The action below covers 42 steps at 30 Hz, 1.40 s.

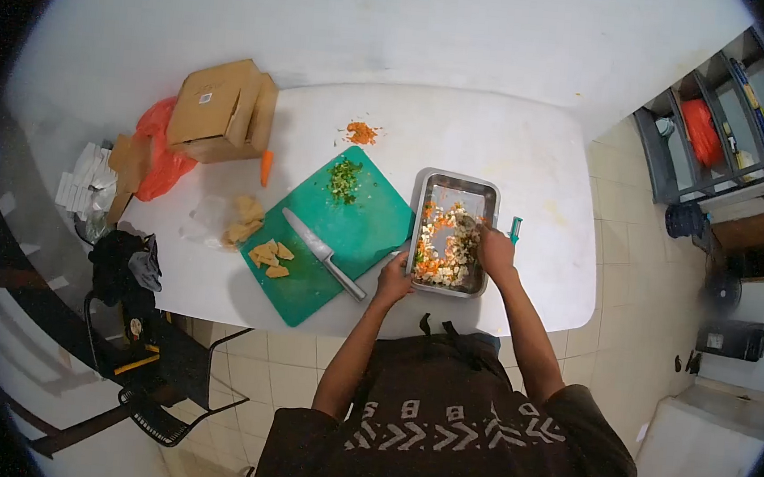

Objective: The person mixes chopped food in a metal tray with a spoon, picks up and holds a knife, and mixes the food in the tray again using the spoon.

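Right of centre in the frame, I see a metal tray (460, 176) on the white bench (544, 292), holding chopped orange, white and green pieces (438, 270). The person's left hand (394, 280) has its grip closed on the tray's left edge, near the lower corner. The right hand (494, 253) reaches over the right rim, fingers bent down among the pieces; I cannot tell whether that grip has hold of anything. A green peeler (515, 229) lies just beside the tray, to its right. On the green board (380, 211), at mid-frame, a knife (323, 252) lies slantwise between chopped greens (343, 180) above and tan wedges (270, 257) at lower left. Orange shreds (362, 133) sit on the bench above the board.
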{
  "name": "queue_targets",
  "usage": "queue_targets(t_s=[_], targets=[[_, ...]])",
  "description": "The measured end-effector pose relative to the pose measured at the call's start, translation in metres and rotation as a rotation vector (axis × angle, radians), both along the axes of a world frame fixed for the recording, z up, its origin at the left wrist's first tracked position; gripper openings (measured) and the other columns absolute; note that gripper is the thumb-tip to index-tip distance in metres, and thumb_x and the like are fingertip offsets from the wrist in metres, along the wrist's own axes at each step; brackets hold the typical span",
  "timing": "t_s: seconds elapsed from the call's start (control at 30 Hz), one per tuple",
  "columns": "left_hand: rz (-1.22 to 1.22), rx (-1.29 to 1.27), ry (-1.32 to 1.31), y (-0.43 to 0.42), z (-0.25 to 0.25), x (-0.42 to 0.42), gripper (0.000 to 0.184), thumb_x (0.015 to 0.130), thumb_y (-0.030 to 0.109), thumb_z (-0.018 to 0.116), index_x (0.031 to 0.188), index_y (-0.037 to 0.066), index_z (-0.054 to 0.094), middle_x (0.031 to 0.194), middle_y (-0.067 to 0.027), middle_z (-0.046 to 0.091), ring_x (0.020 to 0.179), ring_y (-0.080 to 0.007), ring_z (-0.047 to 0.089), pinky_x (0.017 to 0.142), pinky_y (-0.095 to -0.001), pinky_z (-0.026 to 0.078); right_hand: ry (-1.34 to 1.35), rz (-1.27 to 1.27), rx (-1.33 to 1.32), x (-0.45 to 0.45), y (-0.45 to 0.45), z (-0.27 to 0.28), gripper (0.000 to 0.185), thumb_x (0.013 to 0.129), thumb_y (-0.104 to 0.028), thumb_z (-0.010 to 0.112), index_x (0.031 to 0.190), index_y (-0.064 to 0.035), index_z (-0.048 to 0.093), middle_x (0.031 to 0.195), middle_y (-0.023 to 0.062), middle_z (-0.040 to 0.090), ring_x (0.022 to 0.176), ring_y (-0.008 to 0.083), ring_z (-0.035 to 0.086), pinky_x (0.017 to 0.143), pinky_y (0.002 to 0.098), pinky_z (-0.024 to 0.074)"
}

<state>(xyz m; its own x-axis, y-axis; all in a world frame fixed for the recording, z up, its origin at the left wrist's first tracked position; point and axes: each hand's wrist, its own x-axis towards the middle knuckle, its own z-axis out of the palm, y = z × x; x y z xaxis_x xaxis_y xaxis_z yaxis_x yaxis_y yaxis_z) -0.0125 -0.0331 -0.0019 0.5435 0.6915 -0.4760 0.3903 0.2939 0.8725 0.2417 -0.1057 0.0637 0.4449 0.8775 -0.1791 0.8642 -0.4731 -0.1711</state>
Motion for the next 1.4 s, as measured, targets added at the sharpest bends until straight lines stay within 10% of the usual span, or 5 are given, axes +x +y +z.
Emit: queue_targets(t_s=[0.27, 0.53, 0.77, 1.07, 1.4], targets=[[0.092, 0.026, 0.051, 0.000, 0.016, -0.005, 0.058, 0.082, -0.003, 0.062, 0.137, 0.010, 0.048, 0.111, -0.0126, 0.061, 0.087, -0.0265, 0.068, 0.064, -0.0373, 0.059, 0.128, 0.345, -0.258, -0.011, 0.001, 0.013, 0.033, 0.083, -0.014, 0.054, 0.111, -0.0218, 0.070, 0.090, 0.0160, 0.069, 0.083, 0.0347, 0.069, 0.070, 0.0473, 0.0560], [0.025, 0.349, 0.169, 0.009, 0.012, -0.007, 0.055, 0.079, 0.003, 0.061, 0.133, 0.015, 0.055, 0.114, -0.0201, 0.059, 0.103, -0.0378, 0.060, 0.085, -0.0437, 0.049, 0.013, 0.119, -0.095, 0.000, 0.034, 0.003, 0.024, 0.085, -0.015, 0.054, 0.102, -0.0074, 0.068, 0.091, 0.0160, 0.069, 0.084, 0.0355, 0.069, 0.071, 0.0458, 0.0561], [0.096, 0.598, 0.069, 0.028, 0.002, -0.005, 0.044, 0.080, -0.004, 0.059, 0.123, 0.008, 0.062, 0.110, -0.0210, 0.063, 0.102, -0.0403, 0.060, 0.087, -0.0433, 0.048, 0.078, 0.339, -0.248, 0.005, 0.015, 0.005, 0.038, 0.082, -0.018, 0.053, 0.115, -0.0272, 0.068, 0.090, 0.0152, 0.070, 0.083, 0.0327, 0.069, 0.070, 0.0452, 0.0560], [0.308, 0.277, -0.079, 0.025, -0.030, 0.003, 0.038, 0.085, 0.002, 0.066, 0.123, 0.006, 0.061, 0.102, -0.0105, 0.067, 0.083, -0.0177, 0.066, 0.069, -0.0324, 0.056, 0.111, 0.225, -0.203, -0.030, -0.006, -0.012, 0.034, 0.082, -0.020, 0.056, 0.113, -0.0241, 0.068, 0.090, 0.0162, 0.070, 0.082, 0.0339, 0.069, 0.072, 0.0472, 0.0552], [0.325, 0.028, -0.047, 0.017, 0.016, 0.003, 0.053, 0.087, -0.003, 0.062, 0.137, 0.011, 0.051, 0.110, -0.0091, 0.057, 0.088, -0.0211, 0.063, 0.066, -0.0344, 0.060, 0.129, 0.493, -0.029, -0.039, 0.014, 0.005, 0.043, 0.083, -0.012, 0.053, 0.120, -0.0287, 0.065, 0.100, 0.0111, 0.065, 0.087, 0.0305, 0.068, 0.071, 0.0431, 0.0556]])
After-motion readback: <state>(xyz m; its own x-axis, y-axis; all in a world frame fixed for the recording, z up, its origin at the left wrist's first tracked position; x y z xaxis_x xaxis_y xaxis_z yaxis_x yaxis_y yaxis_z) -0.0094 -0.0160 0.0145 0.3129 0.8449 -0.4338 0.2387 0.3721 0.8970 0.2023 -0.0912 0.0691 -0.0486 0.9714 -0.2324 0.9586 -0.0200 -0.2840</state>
